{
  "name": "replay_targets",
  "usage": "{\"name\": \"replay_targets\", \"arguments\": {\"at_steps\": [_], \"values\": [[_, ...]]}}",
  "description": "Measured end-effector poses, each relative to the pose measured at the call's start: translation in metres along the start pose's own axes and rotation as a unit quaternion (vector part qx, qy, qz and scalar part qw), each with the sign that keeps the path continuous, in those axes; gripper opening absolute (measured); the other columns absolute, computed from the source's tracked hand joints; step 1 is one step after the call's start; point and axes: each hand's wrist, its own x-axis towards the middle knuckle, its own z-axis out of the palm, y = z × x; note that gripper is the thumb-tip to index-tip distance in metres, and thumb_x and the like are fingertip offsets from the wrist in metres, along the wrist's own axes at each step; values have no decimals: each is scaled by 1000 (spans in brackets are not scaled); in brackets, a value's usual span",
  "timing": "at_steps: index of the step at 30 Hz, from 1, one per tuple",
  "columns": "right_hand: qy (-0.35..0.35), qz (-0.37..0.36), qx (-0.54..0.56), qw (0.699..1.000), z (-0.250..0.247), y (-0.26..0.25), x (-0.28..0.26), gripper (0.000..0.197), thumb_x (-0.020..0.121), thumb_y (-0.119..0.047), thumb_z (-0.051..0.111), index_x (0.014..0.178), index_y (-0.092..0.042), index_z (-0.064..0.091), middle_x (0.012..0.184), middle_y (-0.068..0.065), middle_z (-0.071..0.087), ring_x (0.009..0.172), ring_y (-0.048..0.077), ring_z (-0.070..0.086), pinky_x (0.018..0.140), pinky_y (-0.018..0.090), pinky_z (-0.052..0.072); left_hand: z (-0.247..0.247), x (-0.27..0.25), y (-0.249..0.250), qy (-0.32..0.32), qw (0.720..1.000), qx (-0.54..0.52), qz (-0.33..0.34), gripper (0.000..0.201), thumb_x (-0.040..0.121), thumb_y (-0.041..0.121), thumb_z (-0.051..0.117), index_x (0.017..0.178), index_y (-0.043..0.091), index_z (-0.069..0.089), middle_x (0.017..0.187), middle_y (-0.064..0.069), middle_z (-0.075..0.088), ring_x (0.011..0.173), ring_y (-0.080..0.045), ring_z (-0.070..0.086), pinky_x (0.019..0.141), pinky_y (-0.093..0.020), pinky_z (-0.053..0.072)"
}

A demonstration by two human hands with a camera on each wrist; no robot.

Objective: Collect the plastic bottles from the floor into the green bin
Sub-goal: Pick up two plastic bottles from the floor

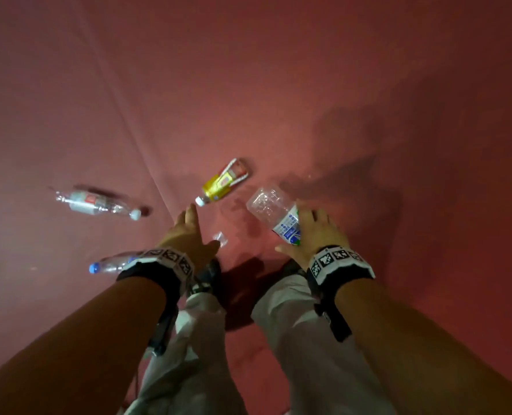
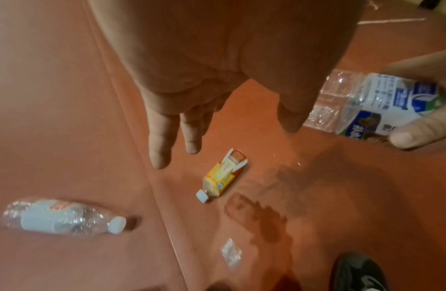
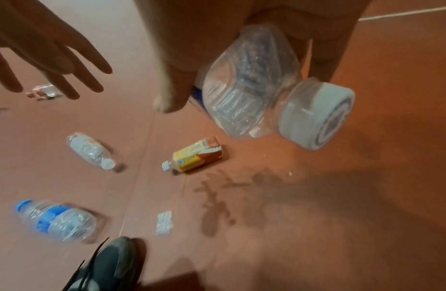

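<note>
From the head view, the collecting step is judged to be under way: a clear bottle with a blue-and-white label (image 1: 274,215) is gripped by the right hand (image 1: 314,235), fingers curled round its labelled middle, base pointing away. The left hand (image 1: 189,235) is spread, holds nothing and is stretched toward the yellow-labelled bottle (image 1: 222,187) lying on the red floor (image 1: 278,85) just beyond its fingertips. A red-labelled bottle (image 1: 94,202) lies further left, a blue-capped bottle (image 1: 111,263) partly behind the left wrist. The green bin is not seen in any view; its place cannot be told.

In the left wrist view, the fingers (image 2: 162,141) hang straight and apart above the yellow-labelled bottle, not touching it. That bottle looks squarish, with a white cap and a glossy wrap. The next move is judged to call for a lowering of this hand and a closing round the bottle's body. A small crinkled clear wrapper (image 2: 231,253) and a dark wet-looking stain (image 2: 261,218) mark the matte, finely textured floor; a black shoe (image 2: 358,273) shows at the lower edge.

In the right wrist view, the held bottle is shown thin-walled, ribbed and transparent, its broad white cap (image 3: 316,116) screwed on and pointing down-right. Light, empty plastic is suggested, so denting under a firm squeeze is likely
</note>
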Motion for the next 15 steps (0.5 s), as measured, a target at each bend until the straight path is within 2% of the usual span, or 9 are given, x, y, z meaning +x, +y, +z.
{"name": "replay_targets", "arguments": {"at_steps": [3, 7, 9, 12, 15], "values": [[45, 20, 53, 997, -31, -8, 18, 102, 76, -61, 73, 152, -28, 13, 138, 9, 37, 128, 31, 40, 101, 43, 43, -29, 18, -1, 21, 1000, 2, -12, 102, 87, 43, 67, 156, 12, -3, 161, -11, 15, 140, -31, 34, 109, -38, 34], [68, 12, 59, 996, -36, -16, 76, 100, 76, -52, 77, 152, -27, 18, 135, 8, 37, 126, 31, 42, 100, 39, 42, -31, 67, -9, 17, 997, -8, -79, 117, 79, 43, 76, 155, 11, -6, 162, -14, 9, 143, -33, 28, 112, -39, 31], [62, -16, 32, 997, -36, -17, 116, 98, 76, -51, 77, 152, -27, 20, 134, 6, 37, 124, 30, 41, 98, 38, 42, -21, 108, -9, 15, 995, -16, -99, 124, 74, 45, 80, 155, 14, -9, 162, -14, 4, 143, -34, 28, 111, -41, 31], [37, -70, -44, 996, -39, -16, 183, 94, 77, -51, 74, 150, -30, 19, 134, 4, 37, 123, 29, 41, 97, 41, 43, 4, 181, -2, 24, 994, -49, -98, 136, 65, 46, 86, 154, 27, -15, 162, -12, -5, 145, -36, 24, 112, -45, 33], [14, -86, -105, 991, -33, -1, 237, 97, 78, -51, 73, 153, -30, 15, 139, 5, 35, 126, 30, 39, 100, 43, 42, 45, 246, 15, 52, 995, -15, -80, 140, 60, 53, 86, 151, 36, -19, 162, -8, -14, 150, -32, 3, 115, -54, 26]]}}
